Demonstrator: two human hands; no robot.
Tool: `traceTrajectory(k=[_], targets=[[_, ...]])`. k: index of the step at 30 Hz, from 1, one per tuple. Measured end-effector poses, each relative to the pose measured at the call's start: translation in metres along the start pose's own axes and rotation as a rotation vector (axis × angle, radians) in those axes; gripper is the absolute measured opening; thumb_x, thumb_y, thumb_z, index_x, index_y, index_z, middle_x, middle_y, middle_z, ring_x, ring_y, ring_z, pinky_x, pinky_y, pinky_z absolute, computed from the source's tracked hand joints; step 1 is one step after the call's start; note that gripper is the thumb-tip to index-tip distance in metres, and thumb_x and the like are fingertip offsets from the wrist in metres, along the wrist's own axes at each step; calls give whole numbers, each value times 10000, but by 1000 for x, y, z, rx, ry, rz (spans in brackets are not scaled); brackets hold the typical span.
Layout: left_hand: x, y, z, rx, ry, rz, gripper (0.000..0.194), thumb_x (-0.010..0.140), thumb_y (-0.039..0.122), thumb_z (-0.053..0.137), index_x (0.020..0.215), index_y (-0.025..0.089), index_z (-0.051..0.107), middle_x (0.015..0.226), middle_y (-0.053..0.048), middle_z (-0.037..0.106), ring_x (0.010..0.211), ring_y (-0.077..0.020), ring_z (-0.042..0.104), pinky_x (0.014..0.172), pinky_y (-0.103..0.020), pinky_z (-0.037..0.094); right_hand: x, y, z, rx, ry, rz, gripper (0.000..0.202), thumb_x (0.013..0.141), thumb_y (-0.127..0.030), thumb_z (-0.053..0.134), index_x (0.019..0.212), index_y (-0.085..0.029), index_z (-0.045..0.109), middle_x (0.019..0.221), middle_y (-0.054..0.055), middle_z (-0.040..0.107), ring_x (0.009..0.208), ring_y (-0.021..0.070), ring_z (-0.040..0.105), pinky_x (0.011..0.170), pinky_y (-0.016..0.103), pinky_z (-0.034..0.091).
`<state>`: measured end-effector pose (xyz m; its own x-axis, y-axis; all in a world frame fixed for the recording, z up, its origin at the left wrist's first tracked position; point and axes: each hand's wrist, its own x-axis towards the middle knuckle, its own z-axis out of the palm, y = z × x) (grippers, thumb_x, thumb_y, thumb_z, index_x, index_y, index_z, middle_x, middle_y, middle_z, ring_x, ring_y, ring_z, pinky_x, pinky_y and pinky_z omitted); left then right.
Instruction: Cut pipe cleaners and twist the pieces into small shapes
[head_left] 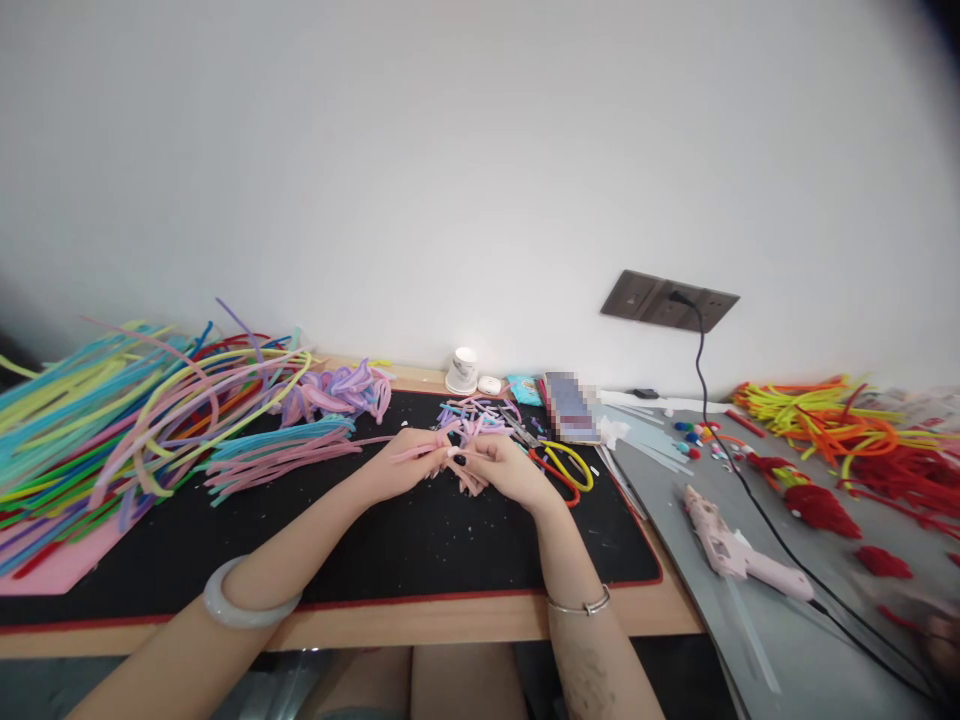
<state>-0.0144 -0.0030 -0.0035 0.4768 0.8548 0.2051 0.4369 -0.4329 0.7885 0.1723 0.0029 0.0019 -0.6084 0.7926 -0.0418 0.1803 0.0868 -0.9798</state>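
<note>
Both hands meet over the middle of a black mat (465, 550). My left hand (409, 465) is closed on pink pipe cleaners (409, 452), whose ends stick out past its fingers to both sides. My right hand (499, 465) is pinched at the same spot, its fingertips against those of the left; what lies between them is too small to tell. Just behind the hands is a pile of short pink, purple and teal pieces (480, 415). Scissors with red and yellow handles (576, 468) lie right beside my right hand.
Long colourful pipe cleaners (97, 420) and a pink-teal bundle (281, 458) cover the left. Behind stand a white cup (464, 368) and a phone (570, 405). A corded glue gun (739, 555) and red-orange stems (832, 425) lie on the grey right surface.
</note>
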Motion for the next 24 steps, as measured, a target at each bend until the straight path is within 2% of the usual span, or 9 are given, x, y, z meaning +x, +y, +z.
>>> traceTrajectory(k=[3,7,10,13,18,24], targets=[[0,-1,1,-68,-71,-10,312,835,336,392,600,165,504,542,23,524,524,-104,478,552,-208,357,-2,-2,-1,-14,-71,20,316,822,-433,468,728,-143,552,615,17,601,480,94,515,448,199,372],[1,-2,1,-103,-24,-16,311,835,327,395,602,161,518,541,27,517,511,-95,470,531,-199,350,-1,-3,2,-21,-150,36,383,857,-457,384,781,-129,565,615,27,589,492,97,524,468,207,385],[1,-2,1,-85,10,-17,335,837,339,394,600,157,546,539,23,523,509,-94,473,527,-200,347,0,-2,6,11,-128,23,363,851,-459,395,753,-139,535,533,-26,475,444,79,452,457,208,365],[1,-1,0,-83,77,-43,333,836,356,403,630,153,569,516,26,519,492,-92,469,523,-203,350,2,1,11,97,-89,11,318,829,-450,443,715,-155,479,550,-59,349,436,51,326,430,190,290],[4,-5,3,-173,183,-33,351,835,363,417,578,147,518,496,29,486,474,-83,452,514,-204,356,6,1,18,173,-38,11,288,815,-434,469,709,-167,443,568,-61,294,450,47,218,413,196,163],[6,-11,5,-289,247,-59,346,826,386,429,575,153,480,482,35,466,440,-75,419,473,-203,348,11,2,24,242,-45,-12,298,823,-444,453,704,-172,426,556,-71,254,435,43,186,406,199,127]])
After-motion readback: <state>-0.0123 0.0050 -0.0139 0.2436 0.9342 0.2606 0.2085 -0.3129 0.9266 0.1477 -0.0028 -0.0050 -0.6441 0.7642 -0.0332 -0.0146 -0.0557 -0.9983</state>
